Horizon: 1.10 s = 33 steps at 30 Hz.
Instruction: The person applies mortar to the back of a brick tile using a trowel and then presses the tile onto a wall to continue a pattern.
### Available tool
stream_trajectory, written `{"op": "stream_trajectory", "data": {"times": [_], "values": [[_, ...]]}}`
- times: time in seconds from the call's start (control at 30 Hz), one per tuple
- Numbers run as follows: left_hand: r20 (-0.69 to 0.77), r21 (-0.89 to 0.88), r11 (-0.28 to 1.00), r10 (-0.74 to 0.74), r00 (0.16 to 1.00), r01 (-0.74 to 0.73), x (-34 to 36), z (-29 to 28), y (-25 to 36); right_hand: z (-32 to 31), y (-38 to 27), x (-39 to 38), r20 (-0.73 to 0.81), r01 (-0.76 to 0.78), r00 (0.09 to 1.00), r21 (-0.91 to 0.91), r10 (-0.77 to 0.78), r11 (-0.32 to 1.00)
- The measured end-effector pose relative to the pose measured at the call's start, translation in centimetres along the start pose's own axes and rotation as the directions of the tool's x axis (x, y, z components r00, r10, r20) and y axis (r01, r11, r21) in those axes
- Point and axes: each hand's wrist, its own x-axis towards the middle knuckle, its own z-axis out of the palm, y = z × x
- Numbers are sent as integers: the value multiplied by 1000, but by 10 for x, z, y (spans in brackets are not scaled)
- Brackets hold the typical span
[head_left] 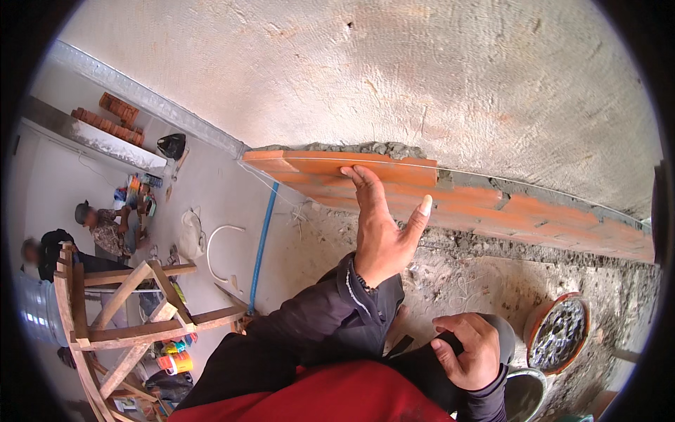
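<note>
My left hand [383,235] reaches forward with fingers stretched and thumb apart, its fingertips against the face of an orange clay brick [401,170] in the top course of a low brick wall [541,218]. Grey mortar [390,149] is packed between that brick and the rough plastered wall [450,77] behind. A thin white string [492,174] runs along the top edge of the bricks. My right hand [472,352] hovers over or rests on my knee, fingers loosely curled and thumb apart, with nothing visible in it.
At right stand a tub of grey mortar [562,334] with a reddish rim and a pale-rimmed bucket [541,387]. Mortar crumbs litter the floor. Leftward are a blue pipe [264,239], a wooden trestle [140,334], a white hose [209,257], stacked bricks [109,126] and two people [109,228].
</note>
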Motion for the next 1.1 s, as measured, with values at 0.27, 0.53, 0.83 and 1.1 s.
{"op": "stream_trajectory", "data": {"times": [0.27, 0.53, 0.83, 1.1], "values": [[41, -298, 954, -23, 999, 34, -13, -37, -37, 0, 6, 69, 185, 387, 905, 13, -382, 922], [129, -849, 528, 183, 975, 13, -8, -67, -76, 69, -15, 184, 399, 901, 368, 69, -840, 428], [103, -884, 468, 226, 969, -15, -7, -64, -87, 77, 17, 235, 601, 941, 310, -86, -736, 326], [45, -893, 442, 275, 960, -85, -5, -59, -92, 80, 30, 241, 600, 932, 353, -155, -718, 328]]}}
